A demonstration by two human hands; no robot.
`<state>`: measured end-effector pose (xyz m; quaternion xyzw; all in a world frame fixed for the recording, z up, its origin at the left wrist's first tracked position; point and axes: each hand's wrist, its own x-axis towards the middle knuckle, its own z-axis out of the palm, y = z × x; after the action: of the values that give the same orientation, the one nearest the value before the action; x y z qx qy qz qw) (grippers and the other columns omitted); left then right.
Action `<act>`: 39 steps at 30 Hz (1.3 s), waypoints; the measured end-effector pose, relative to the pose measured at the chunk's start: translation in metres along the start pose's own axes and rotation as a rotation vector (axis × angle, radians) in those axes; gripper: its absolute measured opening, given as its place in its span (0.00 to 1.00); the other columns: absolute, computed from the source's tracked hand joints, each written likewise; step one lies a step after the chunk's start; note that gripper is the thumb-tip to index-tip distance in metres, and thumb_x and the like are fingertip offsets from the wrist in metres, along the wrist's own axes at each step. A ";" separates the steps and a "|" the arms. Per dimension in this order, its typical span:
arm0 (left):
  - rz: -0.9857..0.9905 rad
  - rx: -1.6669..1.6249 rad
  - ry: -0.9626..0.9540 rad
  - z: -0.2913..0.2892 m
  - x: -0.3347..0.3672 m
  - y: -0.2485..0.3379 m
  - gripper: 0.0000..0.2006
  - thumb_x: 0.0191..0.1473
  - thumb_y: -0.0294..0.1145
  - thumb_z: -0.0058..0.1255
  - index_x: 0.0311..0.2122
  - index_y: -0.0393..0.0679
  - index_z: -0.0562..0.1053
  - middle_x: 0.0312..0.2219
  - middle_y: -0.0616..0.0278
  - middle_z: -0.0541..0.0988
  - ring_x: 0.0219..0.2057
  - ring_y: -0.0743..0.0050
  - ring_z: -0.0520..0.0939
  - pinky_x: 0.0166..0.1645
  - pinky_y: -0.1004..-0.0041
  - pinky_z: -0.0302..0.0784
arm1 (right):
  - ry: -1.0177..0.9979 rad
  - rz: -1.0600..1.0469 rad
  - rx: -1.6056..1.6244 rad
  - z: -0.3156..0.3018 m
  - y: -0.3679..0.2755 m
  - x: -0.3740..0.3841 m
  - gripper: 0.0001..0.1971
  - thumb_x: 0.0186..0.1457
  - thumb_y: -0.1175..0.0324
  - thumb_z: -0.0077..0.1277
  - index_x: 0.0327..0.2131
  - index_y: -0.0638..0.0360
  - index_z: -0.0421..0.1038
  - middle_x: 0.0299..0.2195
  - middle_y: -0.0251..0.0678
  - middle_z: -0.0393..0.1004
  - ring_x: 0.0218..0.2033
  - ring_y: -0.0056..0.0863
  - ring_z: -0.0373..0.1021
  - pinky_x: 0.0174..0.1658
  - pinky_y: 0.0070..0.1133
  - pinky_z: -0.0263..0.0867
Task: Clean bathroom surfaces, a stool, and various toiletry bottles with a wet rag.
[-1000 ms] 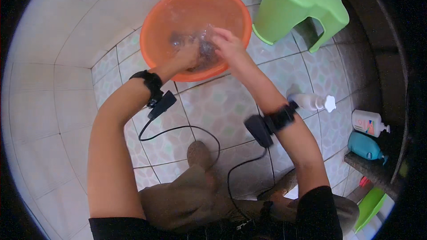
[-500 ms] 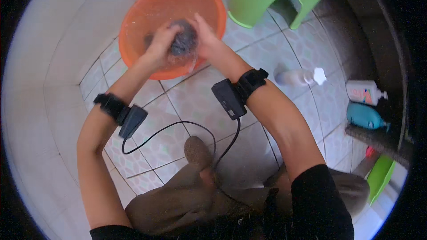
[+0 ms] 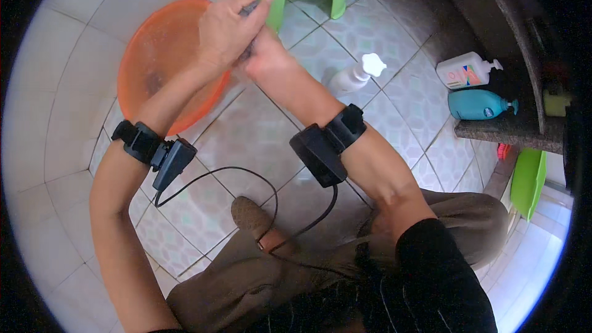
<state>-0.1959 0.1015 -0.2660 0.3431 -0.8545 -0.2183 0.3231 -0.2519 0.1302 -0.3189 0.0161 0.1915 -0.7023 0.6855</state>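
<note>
Left hand [image 3: 223, 32]: closed over cloth [image 3: 248, 8]
Right hand [image 3: 266, 44]: at cloth's right; cannot tell its grip
Cloth: shows near and far between hands
Basin [image 3: 165, 32]: left; left hand nearer

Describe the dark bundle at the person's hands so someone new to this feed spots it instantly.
Start from the big orange basin at upper left. Near its right edge, the left hand overlaps the right hand. The dark grey bundle shows in small patches between them; unlike the blurry dark shape inside the basin, it is in the hands.
</note>
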 end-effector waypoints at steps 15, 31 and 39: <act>-0.416 -0.595 -0.650 0.090 -0.042 0.026 0.33 0.43 0.45 0.55 0.51 0.39 0.57 0.42 0.52 0.70 0.47 0.61 0.69 0.51 0.71 0.63 | 0.207 -0.647 -1.151 0.041 -0.156 -0.153 0.22 0.49 0.53 0.53 0.42 0.58 0.66 0.31 0.29 0.73 0.32 0.21 0.69 0.37 0.17 0.63; -0.240 -0.815 -0.469 0.175 -0.070 0.063 0.26 0.40 0.27 0.58 0.46 0.35 0.62 0.39 0.57 0.72 0.44 0.71 0.72 0.48 0.70 0.66 | 0.374 -0.748 -1.457 -0.070 -0.154 -0.133 0.16 0.47 0.59 0.54 0.35 0.59 0.66 0.32 0.39 0.73 0.29 0.33 0.70 0.33 0.26 0.65; -0.394 -0.905 -0.713 0.168 -0.054 0.025 0.44 0.34 0.31 0.61 0.54 0.39 0.45 0.45 0.56 0.64 0.49 0.64 0.66 0.52 0.71 0.62 | 0.503 -0.485 -1.179 -0.121 -0.136 -0.131 0.24 0.53 0.50 0.44 0.44 0.61 0.62 0.34 0.37 0.70 0.36 0.26 0.67 0.41 0.21 0.62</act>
<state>-0.2947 0.1830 -0.3897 0.2291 -0.6528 -0.7171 0.0845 -0.4052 0.2892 -0.3597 -0.2404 0.6934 -0.5894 0.3377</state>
